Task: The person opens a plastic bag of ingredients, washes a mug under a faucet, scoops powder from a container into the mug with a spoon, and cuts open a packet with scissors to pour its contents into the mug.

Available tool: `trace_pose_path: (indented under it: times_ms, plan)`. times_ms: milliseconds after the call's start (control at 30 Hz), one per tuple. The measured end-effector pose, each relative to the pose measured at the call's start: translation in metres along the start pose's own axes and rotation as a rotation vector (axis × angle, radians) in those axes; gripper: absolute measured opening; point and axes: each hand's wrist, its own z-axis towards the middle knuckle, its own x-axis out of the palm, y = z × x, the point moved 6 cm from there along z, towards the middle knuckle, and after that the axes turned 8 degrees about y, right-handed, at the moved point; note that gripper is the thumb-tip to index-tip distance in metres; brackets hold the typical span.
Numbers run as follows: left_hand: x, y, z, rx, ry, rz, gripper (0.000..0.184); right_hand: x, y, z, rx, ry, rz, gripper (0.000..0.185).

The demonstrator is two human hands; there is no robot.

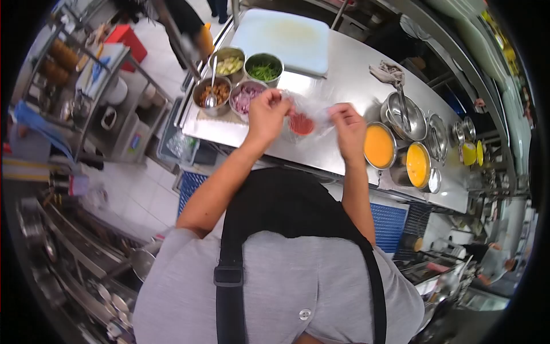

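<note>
Between my two hands hangs a clear plastic bag (312, 104) with a red lump (301, 124) of food in its bottom; what the food is I cannot tell. My left hand (268, 116) pinches the bag's left edge beside the bowl of chopped red onion (245, 98). Its right edge is pinched in my right hand (348, 125), near the bowl of orange liquid (378, 145). Behind the left hand stand bowls of green slices (263, 70), pale chopped pieces (229, 64) and browned pieces (213, 92) with a spoon (211, 98) in the last.
A white cutting board (282, 40) lies at the back of the steel counter (349, 86). On the right are a metal bowl with a utensil (403, 116), a second container of yellow-orange liquid (418, 165) and a cloth (387, 73). A wheeled rack (109, 86) stands at left; another person (497, 262) is far right.
</note>
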Motion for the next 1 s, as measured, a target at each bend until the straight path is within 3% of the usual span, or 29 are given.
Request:
trace_pose_path:
  times_ms: [33, 100, 133, 267, 367, 400, 500, 633, 967, 1000]
  plan:
    - [-0.004, -0.001, -0.001, -0.037, -0.039, -0.079, 0.015, -0.012, 0.003, 0.000, 0.012, -0.111, -0.033, 0.003]
    - [-0.011, -0.002, -0.002, -0.097, -0.101, -0.228, 0.016, -0.020, 0.010, 0.004, -0.072, -0.136, 0.084, 0.002]
    - [-0.008, -0.002, -0.002, -0.107, -0.029, -0.307, 0.023, -0.017, 0.010, 0.005, -0.071, -0.108, 0.138, 0.002]
    - [0.010, -0.016, -0.006, -0.096, -0.052, -0.228, 0.041, 0.009, 0.027, 0.007, -0.070, 0.000, 0.181, 0.004]
    - [0.019, -0.021, 0.000, -0.046, -0.063, 0.108, 0.042, 0.022, 0.042, 0.009, -0.051, 0.037, 0.104, 0.007]
    - [0.019, -0.017, 0.007, 0.061, -0.110, 0.200, 0.035, 0.021, 0.044, 0.009, -0.040, 0.035, 0.080, 0.008]
    - [0.016, -0.010, 0.012, -0.067, -0.073, -0.076, 0.024, 0.004, 0.049, 0.014, -0.083, -0.013, 0.072, 0.010]
    - [-0.002, -0.005, 0.010, -0.012, -0.065, -0.378, 0.019, -0.024, 0.049, 0.022, -0.121, -0.099, 0.076, 0.010]
    - [-0.002, -0.025, 0.035, 0.016, -0.039, -0.322, 0.016, -0.033, 0.059, 0.019, -0.036, -0.090, 0.036, 0.023]
    - [-0.001, -0.027, 0.034, 0.003, -0.015, -0.281, 0.016, -0.038, 0.068, 0.017, -0.125, -0.160, -0.190, 0.026]
